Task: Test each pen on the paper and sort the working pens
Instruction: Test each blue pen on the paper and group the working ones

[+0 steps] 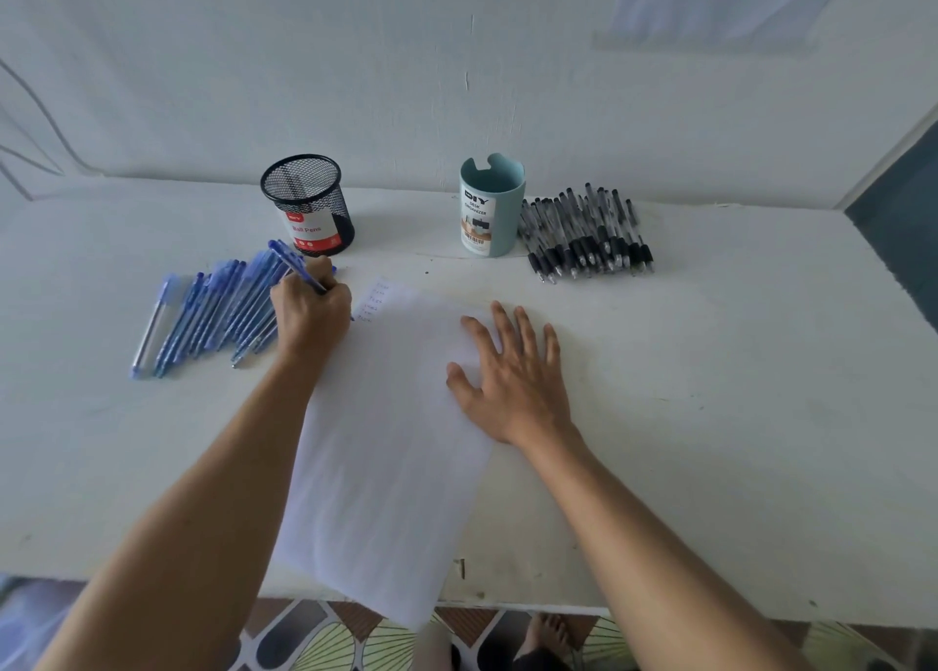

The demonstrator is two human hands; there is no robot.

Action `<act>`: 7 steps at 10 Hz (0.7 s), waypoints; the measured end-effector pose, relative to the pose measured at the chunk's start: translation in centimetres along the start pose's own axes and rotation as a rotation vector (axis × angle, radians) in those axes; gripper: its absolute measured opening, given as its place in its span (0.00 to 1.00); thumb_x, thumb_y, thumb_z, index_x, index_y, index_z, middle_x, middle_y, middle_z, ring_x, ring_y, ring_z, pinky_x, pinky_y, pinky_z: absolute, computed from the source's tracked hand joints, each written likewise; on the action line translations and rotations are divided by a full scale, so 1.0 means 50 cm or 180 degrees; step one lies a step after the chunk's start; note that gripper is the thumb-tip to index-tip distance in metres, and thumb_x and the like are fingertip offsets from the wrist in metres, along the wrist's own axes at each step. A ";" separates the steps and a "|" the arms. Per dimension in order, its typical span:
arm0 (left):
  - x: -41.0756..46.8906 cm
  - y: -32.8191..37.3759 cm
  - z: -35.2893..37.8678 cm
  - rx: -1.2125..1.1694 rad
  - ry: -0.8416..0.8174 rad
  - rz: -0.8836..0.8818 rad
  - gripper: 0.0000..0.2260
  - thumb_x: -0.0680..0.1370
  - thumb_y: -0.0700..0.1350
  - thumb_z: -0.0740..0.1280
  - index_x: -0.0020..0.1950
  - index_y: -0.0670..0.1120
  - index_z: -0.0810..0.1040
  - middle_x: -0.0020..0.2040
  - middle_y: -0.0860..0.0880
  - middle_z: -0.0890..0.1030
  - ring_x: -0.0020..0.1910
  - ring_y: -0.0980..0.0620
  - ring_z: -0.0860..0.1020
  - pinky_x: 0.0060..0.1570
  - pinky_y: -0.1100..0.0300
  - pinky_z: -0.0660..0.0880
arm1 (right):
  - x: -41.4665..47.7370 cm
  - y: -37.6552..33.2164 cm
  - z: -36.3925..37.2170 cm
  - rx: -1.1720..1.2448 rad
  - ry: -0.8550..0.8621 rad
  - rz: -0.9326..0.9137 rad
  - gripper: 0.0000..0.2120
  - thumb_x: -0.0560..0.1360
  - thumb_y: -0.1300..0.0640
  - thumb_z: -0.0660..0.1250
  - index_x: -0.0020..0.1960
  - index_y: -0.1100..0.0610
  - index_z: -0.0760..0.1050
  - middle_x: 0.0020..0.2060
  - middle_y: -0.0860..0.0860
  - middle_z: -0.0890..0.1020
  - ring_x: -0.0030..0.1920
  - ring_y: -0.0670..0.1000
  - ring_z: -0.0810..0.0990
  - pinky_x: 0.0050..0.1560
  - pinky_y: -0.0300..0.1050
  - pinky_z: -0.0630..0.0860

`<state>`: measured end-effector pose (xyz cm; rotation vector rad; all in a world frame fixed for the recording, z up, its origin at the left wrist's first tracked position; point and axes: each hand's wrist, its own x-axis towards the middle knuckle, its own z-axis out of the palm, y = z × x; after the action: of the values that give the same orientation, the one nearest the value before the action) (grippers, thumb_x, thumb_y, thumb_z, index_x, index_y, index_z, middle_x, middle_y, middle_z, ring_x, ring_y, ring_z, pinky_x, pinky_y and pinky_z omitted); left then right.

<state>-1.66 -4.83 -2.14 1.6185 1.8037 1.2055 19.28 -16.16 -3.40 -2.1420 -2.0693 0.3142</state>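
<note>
the paper (391, 447) lies nearest, a white sheet on the white table (710, 416), its near corner hanging a little over the table edge at 6 o'clock. the right hand (512, 376) lies flat on the right side of the sheet, fingers spread and holding nothing. the left hand (312, 310) is clenched around a blue pen (294, 264), with the tip down at the far left corner of the paper, where some small faint lines of writing (374, 300) are seen. the back end of the pen points up toward 11 o'clock.

at 9 o'clock from the left hand a heap of blue pens (213, 310) lies on the table, just beside the hand. at 12 o'clock from it stands a black mesh cup (307, 203) with a red and white label. at 1 o'clock from the paper stands a light green cup (490, 208), upright, and touching its right side lies a heap of black pens (589, 233). i cannot tell whether any pens are inside the cups.
</note>
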 end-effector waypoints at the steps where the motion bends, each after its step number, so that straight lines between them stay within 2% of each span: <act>1: -0.002 0.002 0.001 0.0007 -0.0172 0.0018 0.03 0.63 0.34 0.58 0.33 0.37 0.64 0.33 0.45 0.68 0.36 0.50 0.64 0.37 0.57 0.62 | 0.000 0.000 -0.001 0.0008 -0.0002 -0.0001 0.31 0.79 0.36 0.50 0.80 0.43 0.51 0.81 0.51 0.46 0.80 0.55 0.41 0.77 0.61 0.37; 3: -0.005 0.011 0.000 0.0107 -0.0113 -0.0001 0.05 0.65 0.29 0.59 0.33 0.37 0.64 0.34 0.45 0.70 0.37 0.50 0.66 0.36 0.59 0.60 | 0.000 0.001 -0.001 0.0022 0.0007 -0.0005 0.31 0.79 0.36 0.50 0.80 0.43 0.51 0.81 0.51 0.46 0.80 0.55 0.42 0.77 0.61 0.37; 4: -0.007 0.016 -0.003 0.0068 -0.0083 -0.0003 0.09 0.65 0.28 0.58 0.31 0.41 0.64 0.27 0.48 0.65 0.27 0.55 0.62 0.31 0.62 0.61 | -0.001 0.000 -0.001 0.0026 0.0022 -0.0002 0.31 0.79 0.36 0.51 0.80 0.43 0.51 0.81 0.51 0.46 0.80 0.55 0.42 0.77 0.61 0.37; 5: -0.009 0.021 -0.005 0.0081 -0.0170 0.0020 0.13 0.66 0.28 0.59 0.30 0.44 0.62 0.29 0.44 0.68 0.26 0.56 0.68 0.25 0.70 0.60 | -0.001 0.000 -0.001 0.0049 0.0052 -0.0006 0.31 0.79 0.36 0.51 0.79 0.43 0.52 0.81 0.51 0.47 0.80 0.56 0.42 0.77 0.61 0.38; 6: -0.003 0.016 -0.004 0.0207 -0.0211 0.0034 0.07 0.66 0.28 0.60 0.32 0.38 0.65 0.34 0.42 0.72 0.33 0.51 0.68 0.29 0.66 0.61 | -0.001 -0.001 -0.001 0.0044 0.0039 -0.0003 0.31 0.79 0.36 0.51 0.79 0.43 0.52 0.81 0.51 0.47 0.80 0.55 0.42 0.77 0.61 0.38; 7: -0.002 0.013 -0.002 0.0211 -0.0216 0.0014 0.04 0.66 0.28 0.59 0.34 0.34 0.66 0.36 0.43 0.72 0.38 0.49 0.70 0.28 0.71 0.61 | 0.000 -0.001 -0.001 0.0043 0.0035 0.0005 0.31 0.79 0.36 0.51 0.79 0.43 0.52 0.81 0.51 0.47 0.80 0.55 0.42 0.77 0.61 0.38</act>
<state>-1.33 -4.97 -1.56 1.6799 1.8161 1.0899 19.26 -16.16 -3.33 -2.1329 -2.0539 0.3148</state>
